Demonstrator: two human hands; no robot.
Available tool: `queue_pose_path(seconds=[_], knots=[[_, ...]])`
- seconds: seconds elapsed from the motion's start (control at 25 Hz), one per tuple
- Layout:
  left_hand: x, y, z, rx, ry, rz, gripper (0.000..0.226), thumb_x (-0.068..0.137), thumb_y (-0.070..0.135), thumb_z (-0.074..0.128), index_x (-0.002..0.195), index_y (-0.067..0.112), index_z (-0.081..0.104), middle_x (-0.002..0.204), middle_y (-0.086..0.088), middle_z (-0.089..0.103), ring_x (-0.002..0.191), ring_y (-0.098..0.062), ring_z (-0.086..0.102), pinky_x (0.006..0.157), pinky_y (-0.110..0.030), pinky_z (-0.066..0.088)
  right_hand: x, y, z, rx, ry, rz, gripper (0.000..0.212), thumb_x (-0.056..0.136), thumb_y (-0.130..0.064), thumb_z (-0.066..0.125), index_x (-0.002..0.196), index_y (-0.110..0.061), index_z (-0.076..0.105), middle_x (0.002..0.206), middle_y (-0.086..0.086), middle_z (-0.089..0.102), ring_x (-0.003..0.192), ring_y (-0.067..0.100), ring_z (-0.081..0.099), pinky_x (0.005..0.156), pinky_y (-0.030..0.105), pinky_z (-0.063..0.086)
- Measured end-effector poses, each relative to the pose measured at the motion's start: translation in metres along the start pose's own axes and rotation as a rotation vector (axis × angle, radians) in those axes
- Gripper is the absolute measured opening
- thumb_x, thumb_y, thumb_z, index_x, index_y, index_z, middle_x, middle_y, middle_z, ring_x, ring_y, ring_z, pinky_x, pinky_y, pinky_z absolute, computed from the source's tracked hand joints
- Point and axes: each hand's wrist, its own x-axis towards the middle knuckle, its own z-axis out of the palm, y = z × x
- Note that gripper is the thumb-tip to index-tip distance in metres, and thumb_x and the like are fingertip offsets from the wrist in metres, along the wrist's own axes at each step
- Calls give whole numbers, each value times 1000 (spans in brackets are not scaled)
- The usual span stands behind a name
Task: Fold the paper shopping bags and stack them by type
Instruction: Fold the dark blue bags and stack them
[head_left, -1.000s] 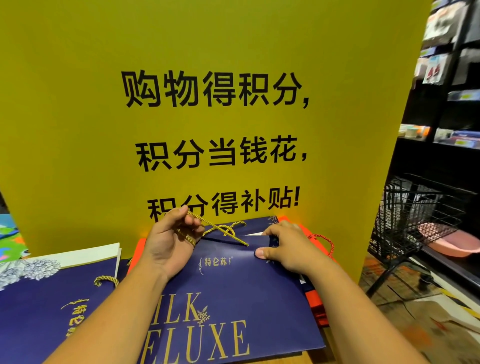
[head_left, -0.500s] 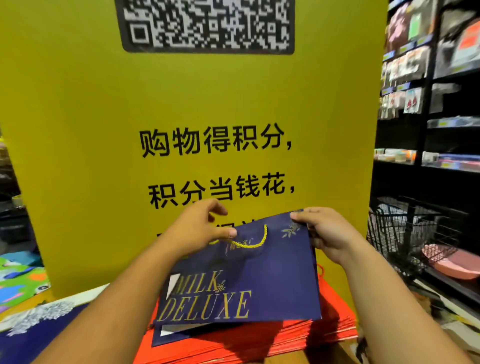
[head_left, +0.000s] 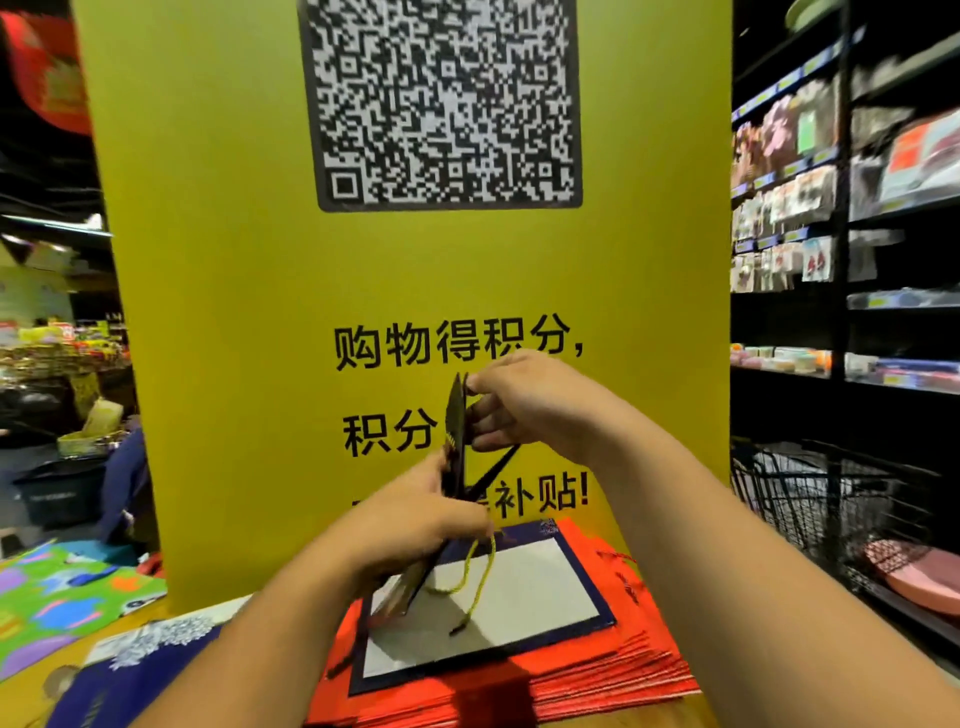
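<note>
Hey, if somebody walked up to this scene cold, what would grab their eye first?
The huge black QR code on the yellow sign fills the upper middle. In front of it, at centre, the left hand and right hand hold a navy paper bag edge-on, its gold rope handle dangling. Just below lies a stack of red paper bags.

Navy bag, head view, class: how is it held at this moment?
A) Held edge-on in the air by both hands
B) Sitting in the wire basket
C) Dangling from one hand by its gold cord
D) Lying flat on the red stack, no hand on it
A: the navy bag stands edge-on above the red stack, with the left hand gripping its lower part and the right hand pinching its top.
</note>
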Motion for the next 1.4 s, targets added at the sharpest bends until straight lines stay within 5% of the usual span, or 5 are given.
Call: queue_pose_path(seconds=[0.2,0.36,0.72,1.04,1.4], knots=[[-15,23,-56,702,456,5,12,96,15,58,101,16,69,76,-4,65,69,-21,57,56,-34,37,14,3,-4,-266,353,-394,15,96,-24,62,107,-19,72,98,-5,71,91,9,66,84,28,56],[-41,2,-100,-43,651,77,14,99,8,54,98,12,68,80,-15,73,69,-31,68,62,-44,55,21,55,-6,-320,132,-207,49,91,-35,70,137,-30,53,139,-7,56,122,11,53,99,32,46],[-25,-100,-73,-664,441,-150,36,89,-7,55,122,9,55,110,-25,70,84,-40,71,70,-49,60,50,155,-25,-92,360,-138,43,90,-21,73,129,-23,53,128,-4,59,118,14,54,95,30,42],[63,-176,-50,262,168,-361,93,73,42,86,147,34,29,135,-2,51,101,-20,62,75,-25,53,40,232,-43,-359,407,81,15,85,-25,79,73,-28,70,80,-7,65,79,16,57,63,30,36],[75,-231,-28,392,111,-345,97,65,63,81,148,36,40,146,4,51,129,-16,50,96,-24,40,51,200,-21,-405,70,127,19,98,-24,62,116,-31,64,77,0,63,64,9,54,55,21,43]])
